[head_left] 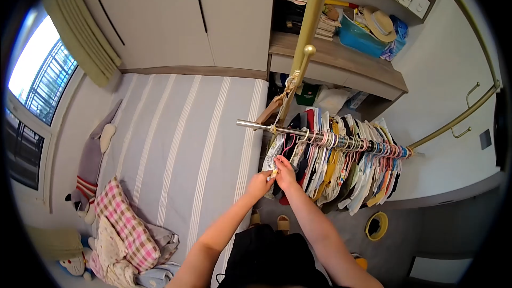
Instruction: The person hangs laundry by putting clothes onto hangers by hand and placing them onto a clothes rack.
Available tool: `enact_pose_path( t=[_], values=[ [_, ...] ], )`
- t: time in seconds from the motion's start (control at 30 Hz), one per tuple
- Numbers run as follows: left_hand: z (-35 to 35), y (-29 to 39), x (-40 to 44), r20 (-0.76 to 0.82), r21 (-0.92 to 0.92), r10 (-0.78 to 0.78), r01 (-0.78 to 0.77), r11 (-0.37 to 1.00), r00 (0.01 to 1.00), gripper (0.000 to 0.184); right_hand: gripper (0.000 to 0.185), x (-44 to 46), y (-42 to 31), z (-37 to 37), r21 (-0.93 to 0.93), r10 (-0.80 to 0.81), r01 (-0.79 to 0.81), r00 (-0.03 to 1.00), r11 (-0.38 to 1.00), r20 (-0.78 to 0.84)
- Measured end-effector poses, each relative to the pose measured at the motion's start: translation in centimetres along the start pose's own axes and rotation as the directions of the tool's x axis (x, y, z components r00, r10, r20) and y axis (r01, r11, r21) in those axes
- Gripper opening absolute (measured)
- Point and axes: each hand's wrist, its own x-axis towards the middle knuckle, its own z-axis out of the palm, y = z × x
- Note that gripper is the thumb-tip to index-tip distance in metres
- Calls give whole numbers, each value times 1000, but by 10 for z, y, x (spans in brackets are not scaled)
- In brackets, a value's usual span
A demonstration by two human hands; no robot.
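At the near end of the metal rail [250,124] hangs a white garment with a grey pattern [273,149]. Both of my hands are at its edge, close together. My left hand [260,184] has its fingers closed on the lower part of the garment. Just above and to the right, my right hand [285,173] pinches the same garment. A small yellow-and-white spot shows between my fingers; what it is I cannot make out. A pink hanger [288,143] is right beside the garment on the rail.
Many clothes [346,160] hang packed along the rail to the right. A striped bed [181,128] lies left, with a checked pillow [128,224] and plush toys. A desk [341,66] with a blue bin [357,34] stands behind. A yellow bucket [376,226] is on the floor.
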Motion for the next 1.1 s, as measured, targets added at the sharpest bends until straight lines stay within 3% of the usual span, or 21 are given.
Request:
enact_pose_path(
  t=[0.13, 0.2, 0.27, 0.53, 0.7, 0.8, 0.83, 0.87, 0.93, 0.97, 1.0, 1.07, 1.1],
  values=[
    [12, -13, 34, -30, 63, 49, -47, 997, 998, 21, 37, 14, -18, 8, -152, 57, -54, 998, 987, 13],
    [24, -25, 48, -74, 44, 79, -76, 996, 994, 18, 52, 13, -34, 10, -219, 124, -121, 992, 968, 0],
    [30, -30, 58, -116, 22, 85, -83, 996, 990, 17, 57, -5, -56, 23, -468, 118, -152, 988, 871, -102],
    [53, -31, 73, -287, 54, 35, -20, 998, 957, 16, 55, -34, -83, -71, -506, 97, -167, 982, 846, -162],
    [90, -42, 72, -204, 194, -71, 111, 975, 976, 17, 47, -35, -110, -122, -462, 147, -224, 969, 858, -196],
    [105, -32, 73, -190, 281, -174, 224, 933, 966, 18, 44, -30, -138, -146, -608, 10, -119, 984, 785, -179],
    [109, -27, 76, -184, 360, -222, 276, 891, 958, 16, 42, -22, -147, -157, -728, -104, -32, 984, 685, -141],
    [117, -33, 81, -172, 422, -248, 298, 856, 954, 21, 42, -17, -156, -167, -740, -197, 16, 968, 673, -158],
    [119, -1, 84, -459, 409, 40, 171, 896, 887, 29, 43, -8, -185, -170, -764, -375, 105, 908, 637, -188],
    [117, 21, 89, -499, 401, 133, 92, 912, 857, 35, 46, -3, -203, -169, -640, -350, 111, 900, 760, -260],
    [116, 43, 95, -504, 371, 144, 64, 926, 852, 35, 50, 9, -218, -177, -496, -253, 54, 905, 867, -342],
    [140, 46, 117, -415, -67, -50, 25, 997, 908, 40, 52, 18, -252, -176, -254, -141, 42, 913, 966, -382],
    [150, 51, 129, -313, -295, -211, 116, 948, 926, 49, 52, 23, -261, -180, -220, -81, -12, 909, 975, -408]
  ],
)
